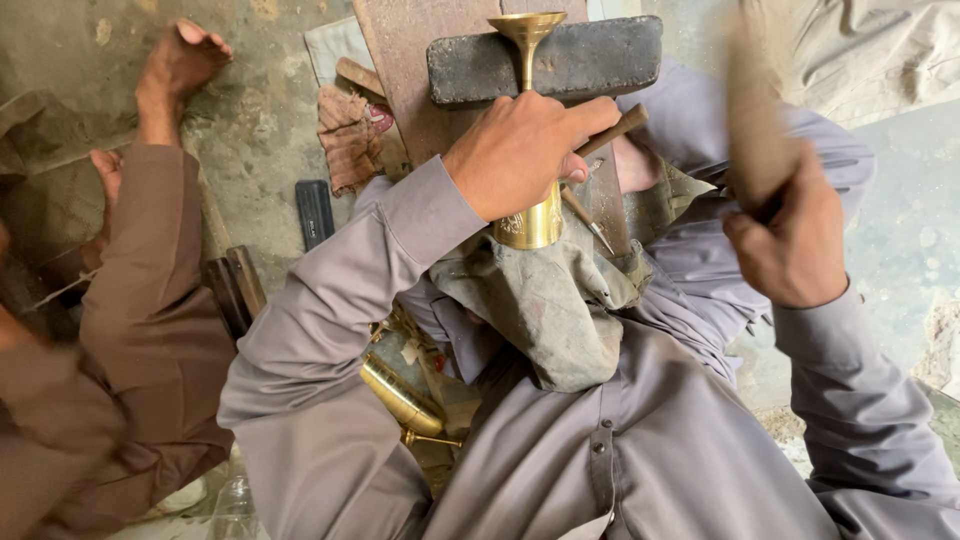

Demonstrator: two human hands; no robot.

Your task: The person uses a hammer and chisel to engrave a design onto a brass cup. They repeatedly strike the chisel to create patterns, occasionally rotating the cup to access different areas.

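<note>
Over the dark block, I see the left hand wrapped tight around the brass goblet, while the right hand grips a blurry wooden mallet off to the side.

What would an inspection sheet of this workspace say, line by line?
Surface: dark rectangular block on a wooden plank, over the lap.
Job's things: brass goblet lying against the block; thin chisel.
Clutter: grey cloth under the goblet, rag, second brass piece by the leg.
Grippers: left hand grips goblet and chisel; right hand raised, holding a blurred wooden mallet.
Cables: nothing seen.
Surroundings: rough concrete floor; another person's sleeve at left.
</note>
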